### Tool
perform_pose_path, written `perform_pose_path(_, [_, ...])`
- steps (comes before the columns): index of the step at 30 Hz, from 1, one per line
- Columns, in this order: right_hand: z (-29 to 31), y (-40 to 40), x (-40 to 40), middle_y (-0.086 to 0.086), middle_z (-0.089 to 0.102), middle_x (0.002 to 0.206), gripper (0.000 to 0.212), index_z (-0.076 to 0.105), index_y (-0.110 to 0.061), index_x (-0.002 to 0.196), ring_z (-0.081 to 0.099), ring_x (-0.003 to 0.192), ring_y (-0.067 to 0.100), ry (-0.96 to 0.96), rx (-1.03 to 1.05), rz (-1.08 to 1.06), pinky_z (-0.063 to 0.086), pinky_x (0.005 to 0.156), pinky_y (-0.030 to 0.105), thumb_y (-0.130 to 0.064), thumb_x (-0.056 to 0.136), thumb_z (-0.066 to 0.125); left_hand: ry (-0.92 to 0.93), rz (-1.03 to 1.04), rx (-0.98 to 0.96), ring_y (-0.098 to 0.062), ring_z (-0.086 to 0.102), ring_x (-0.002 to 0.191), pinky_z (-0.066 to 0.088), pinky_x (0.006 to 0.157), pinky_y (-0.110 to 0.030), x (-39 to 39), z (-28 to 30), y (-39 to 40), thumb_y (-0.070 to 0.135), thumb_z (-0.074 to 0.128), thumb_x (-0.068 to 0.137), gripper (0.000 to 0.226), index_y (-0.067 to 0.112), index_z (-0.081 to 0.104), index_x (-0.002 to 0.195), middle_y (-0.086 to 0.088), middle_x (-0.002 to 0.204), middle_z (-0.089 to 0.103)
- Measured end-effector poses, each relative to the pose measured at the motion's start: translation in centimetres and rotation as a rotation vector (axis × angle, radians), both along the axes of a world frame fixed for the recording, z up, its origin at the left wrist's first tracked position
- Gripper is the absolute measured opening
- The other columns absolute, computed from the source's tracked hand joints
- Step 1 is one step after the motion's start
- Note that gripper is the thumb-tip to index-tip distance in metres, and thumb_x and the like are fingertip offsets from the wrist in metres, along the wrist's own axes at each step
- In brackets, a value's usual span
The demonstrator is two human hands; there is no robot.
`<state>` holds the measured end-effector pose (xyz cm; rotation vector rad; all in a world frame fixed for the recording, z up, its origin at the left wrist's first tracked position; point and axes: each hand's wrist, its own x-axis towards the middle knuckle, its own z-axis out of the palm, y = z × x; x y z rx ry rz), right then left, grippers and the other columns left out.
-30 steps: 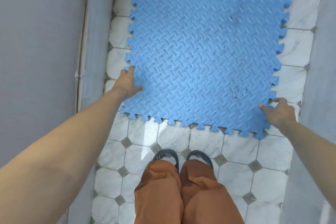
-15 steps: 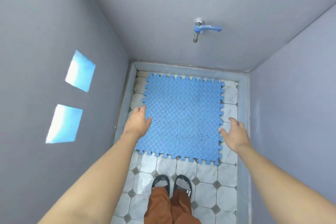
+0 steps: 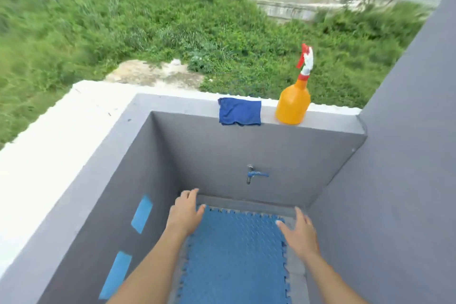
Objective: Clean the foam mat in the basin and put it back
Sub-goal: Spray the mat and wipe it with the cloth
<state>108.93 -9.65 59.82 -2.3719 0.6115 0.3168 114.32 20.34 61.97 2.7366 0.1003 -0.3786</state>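
Note:
The blue foam mat (image 3: 234, 252) with its jigsaw edge lies flat on the floor of the grey basin (image 3: 217, 155). My left hand (image 3: 185, 213) hovers over the mat's far left corner, fingers spread, holding nothing. Over the mat's right edge is my right hand (image 3: 299, 234), also with fingers apart and nothing in it. A blue cloth (image 3: 239, 111) is draped over the basin's far rim. An orange spray bottle (image 3: 294, 96) with a red and white trigger stands on the rim to the right of the cloth.
A blue tap (image 3: 254, 175) juts from the basin's far wall above the mat. Two blue openings (image 3: 142, 213) mark the left wall. A tall grey wall (image 3: 407, 155) closes the right side. Beyond the rim are a white ledge (image 3: 49, 143) and green plants.
Both hands have let go of the mat's near corners and risen above it. The view has swung up from the floor to the basin's rim, showing the cloth and bottle.

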Motion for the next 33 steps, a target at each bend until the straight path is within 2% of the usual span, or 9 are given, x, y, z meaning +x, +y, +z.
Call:
perform_pose_path(7, [14.8,-1.0,15.0,0.012,0.031,0.156,0.087,0.025,-0.012,0.153,0.031,0.143,0.031,-0.383,0.001,-0.086,0.03,0.114,0.045,-0.048,0.086,0.068,-0.235,0.02,-0.192,-0.03,0.045,0.125,0.04,0.101,-0.043,13.1,8.6,-1.7,0.035,0.046,0.097,0.047,0.012,0.042,0.138,-0.012,0.139,0.045])
perform_pose_path(11, [19.1,-1.7,22.1,0.011,0.032,0.155,0.087,0.025,-0.013,0.152,0.031,0.142,0.029,-0.481,-0.066,-0.085,0.03,0.111,0.044,-0.048,0.085,0.068,-0.306,-0.022,-0.236,-0.03,0.046,0.123,0.041,0.101,-0.044,20.3,9.8,-4.2,0.032,0.045,0.098,0.042,0.008,0.048,0.132,-0.013,0.135,0.047])
perform_pose_path(17, [19.9,-2.5,29.1,0.008,0.026,0.159,0.093,0.017,-0.013,0.154,0.029,0.144,0.028,-0.525,-0.002,-0.15,0.03,0.113,0.043,-0.047,0.085,0.069,-0.298,0.063,-0.307,-0.036,0.046,0.122,0.039,0.1,-0.042,28.3,8.1,-6.8,0.03,0.046,0.098,0.046,0.002,0.044,0.134,-0.02,0.135,0.044])
perform_pose_path(19, [19.6,-2.8,31.1,0.005,0.028,0.158,0.094,0.017,-0.017,0.154,0.032,0.142,0.027,-0.525,0.135,-0.213,0.033,0.111,0.042,-0.047,0.084,0.071,-0.256,0.078,-0.298,-0.037,0.047,0.121,0.041,0.097,-0.043,30.2,7.0,-7.2,0.035,0.048,0.097,0.052,0.0,0.042,0.135,-0.021,0.133,0.045])
perform_pose_path(22, [18.8,-3.0,33.5,0.001,0.041,0.143,0.083,0.022,-0.02,0.15,0.042,0.126,0.023,-0.543,0.358,-0.262,0.035,0.095,0.035,-0.041,0.086,0.07,-0.212,0.081,-0.267,-0.037,0.047,0.12,0.042,0.095,-0.043,32.0,5.4,-7.4,0.041,0.049,0.096,0.059,-0.001,0.039,0.135,-0.019,0.132,0.048])
perform_pose_path(26, [17.5,-4.5,35.0,-0.001,0.053,0.122,0.052,0.032,-0.02,0.138,0.053,0.111,0.023,-0.608,0.295,-0.285,0.039,0.084,0.034,-0.032,0.096,0.059,-0.184,0.157,-0.247,-0.034,0.042,0.125,0.04,0.098,-0.041,33.2,4.1,-8.0,0.044,0.058,0.09,0.067,0.0,0.036,0.136,-0.018,0.135,0.043])
perform_pose_path(28, [16.9,-5.3,35.2,-0.001,0.056,0.12,0.041,0.035,-0.021,0.132,0.055,0.109,0.023,-0.613,0.259,-0.277,0.043,0.083,0.036,-0.029,0.097,0.056,-0.175,0.235,-0.265,-0.032,0.042,0.126,0.041,0.098,-0.042,33.8,3.8,-8.5,0.045,0.065,0.086,0.071,0.002,0.036,0.134,-0.016,0.136,0.042])
perform_pose_path(31, [16.3,-5.8,35.3,0.0,0.054,0.116,0.034,0.034,-0.024,0.122,0.053,0.101,0.022,-0.611,0.19,-0.227,0.044,0.084,0.04,-0.026,0.097,0.057,-0.12,0.325,-0.273,-0.031,0.049,0.122,0.041,0.101,-0.043,34.9,3.5,-8.9,0.039,0.073,0.08,0.067,0.007,0.041,0.129,-0.012,0.131,0.051])
perform_pose_path(33, [16.2,-5.8,35.2,0.0,0.052,0.113,0.042,0.034,-0.02,0.126,0.052,0.1,0.024,-0.608,0.086,-0.174,0.044,0.086,0.042,-0.026,0.094,0.06,-0.061,0.342,-0.32,-0.03,0.055,0.114,0.039,0.102,-0.042,35.4,3.4,-9.2,0.03,0.07,0.08,0.048,0.011,0.049,0.119,-0.007,0.119,0.06])
